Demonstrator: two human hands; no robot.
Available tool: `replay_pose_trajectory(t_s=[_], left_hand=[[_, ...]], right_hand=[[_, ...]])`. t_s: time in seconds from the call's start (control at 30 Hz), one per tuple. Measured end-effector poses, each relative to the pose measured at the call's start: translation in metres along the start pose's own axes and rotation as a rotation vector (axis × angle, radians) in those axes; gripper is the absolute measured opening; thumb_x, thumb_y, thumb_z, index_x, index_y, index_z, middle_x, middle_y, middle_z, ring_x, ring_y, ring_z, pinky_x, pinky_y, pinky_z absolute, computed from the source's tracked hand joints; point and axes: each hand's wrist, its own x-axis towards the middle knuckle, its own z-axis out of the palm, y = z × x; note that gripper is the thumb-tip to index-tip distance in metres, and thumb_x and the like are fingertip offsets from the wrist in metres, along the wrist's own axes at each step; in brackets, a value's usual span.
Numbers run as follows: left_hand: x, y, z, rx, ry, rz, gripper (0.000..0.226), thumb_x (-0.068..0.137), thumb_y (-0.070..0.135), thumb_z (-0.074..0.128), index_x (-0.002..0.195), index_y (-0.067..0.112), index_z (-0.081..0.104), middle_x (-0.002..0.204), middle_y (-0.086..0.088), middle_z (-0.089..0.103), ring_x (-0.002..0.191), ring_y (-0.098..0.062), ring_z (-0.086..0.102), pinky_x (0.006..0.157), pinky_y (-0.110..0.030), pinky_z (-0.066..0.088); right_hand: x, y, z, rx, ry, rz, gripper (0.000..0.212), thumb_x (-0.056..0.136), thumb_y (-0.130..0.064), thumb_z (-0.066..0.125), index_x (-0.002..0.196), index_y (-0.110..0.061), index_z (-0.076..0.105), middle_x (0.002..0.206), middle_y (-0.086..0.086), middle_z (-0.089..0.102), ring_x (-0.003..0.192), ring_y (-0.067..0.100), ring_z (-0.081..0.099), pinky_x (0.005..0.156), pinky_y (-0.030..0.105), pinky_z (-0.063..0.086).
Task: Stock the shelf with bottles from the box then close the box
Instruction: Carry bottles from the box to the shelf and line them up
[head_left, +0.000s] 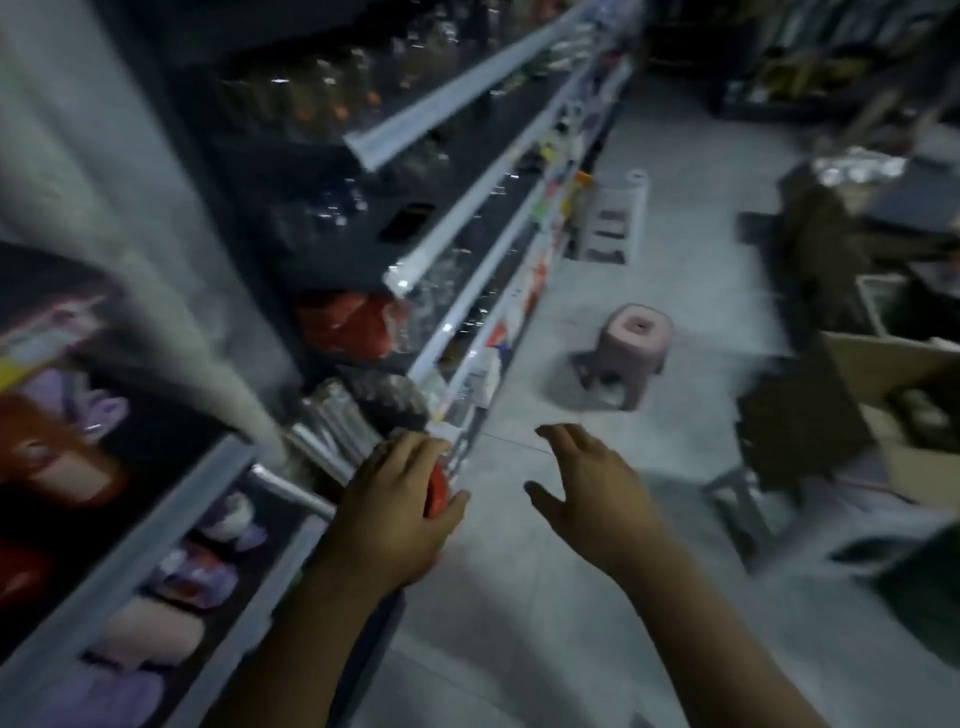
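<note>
The view is blurred by motion. My left hand (397, 512) grips a bottle by its red cap (436, 491) at the front edge of the low shelf (452, 374) on the left. The bottle's body is hidden under my hand. My right hand (584, 480) hovers over the floor with its fingers spread and holds nothing. An open cardboard box (883, 374) sits on the floor at the right, its flaps up. Rows of clear bottles (332, 415) stand on the shelves.
A pink plastic stool (631, 340) stands in the aisle ahead, with a white stool (613, 218) farther back by the shelving. Dark boxes and bags (821, 249) are piled on the right. A grey stool (737, 499) is near the cardboard box.
</note>
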Motion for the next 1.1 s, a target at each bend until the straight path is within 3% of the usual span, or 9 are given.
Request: replay_pose_trajectory(t_s=[0.13,0.27,0.43,0.6,0.87,1.1], left_hand=[[0.015,0.089,0.073,-0.066,-0.200,0.114,0.051,0.090,0.054,0.062,0.135,0.031,0.052,0.134,0.017,0.047,0.122,-0.012,0.049,0.102,-0.026,0.038],[0.029,0.198,0.142,-0.134,-0.282,0.200,0.054,0.089,0.053,0.064,0.136,0.029,0.055,0.134,0.013,0.052,0.124,-0.014,0.050,0.105,-0.030,0.041],[0.045,0.338,0.211,-0.158,-0.353,0.313,0.053,0.089,0.053,0.065,0.134,0.027,0.056,0.133,0.009,0.056,0.119,-0.016,0.053,0.100,-0.032,0.045],[0.076,0.443,0.257,-0.168,-0.423,0.409,0.055,0.088,0.052,0.066,0.134,0.025,0.056,0.130,0.005,0.057,0.117,-0.020,0.055,0.098,-0.036,0.049],[0.177,0.546,0.350,-0.151,-0.519,0.528,0.048,0.088,0.050,0.065,0.130,0.027,0.056,0.126,0.006,0.056,0.115,-0.018,0.054,0.097,-0.032,0.047],[0.325,0.642,0.415,-0.173,-0.595,0.681,0.052,0.091,0.049,0.062,0.136,0.025,0.052,0.132,0.003,0.054,0.120,-0.021,0.052,0.101,-0.035,0.043]], right_hand=[[-0.055,0.106,-0.010,-0.001,0.023,0.257,0.062,0.099,-0.049,0.058,0.151,-0.021,0.038,0.149,0.000,0.050,0.124,0.025,0.058,0.099,0.038,0.050],[-0.111,0.212,-0.035,0.009,0.053,0.440,0.065,0.099,-0.048,0.058,0.153,-0.018,0.038,0.150,0.003,0.050,0.126,0.027,0.057,0.101,0.039,0.049],[-0.169,0.331,-0.083,-0.021,0.073,0.592,0.056,0.099,-0.046,0.059,0.145,-0.018,0.043,0.135,0.005,0.057,0.115,0.028,0.060,0.087,0.037,0.048],[-0.198,0.421,-0.130,0.018,0.111,0.734,0.057,0.097,-0.043,0.063,0.144,-0.018,0.045,0.138,0.008,0.056,0.120,0.030,0.059,0.092,0.042,0.052],[-0.167,0.555,-0.158,0.074,0.153,0.886,0.052,0.095,-0.040,0.066,0.139,-0.019,0.050,0.138,0.003,0.056,0.121,0.024,0.057,0.093,0.037,0.051],[-0.085,0.673,-0.212,0.087,0.221,0.985,0.059,0.094,-0.038,0.068,0.145,-0.017,0.048,0.135,0.005,0.057,0.118,0.025,0.058,0.095,0.038,0.050]])
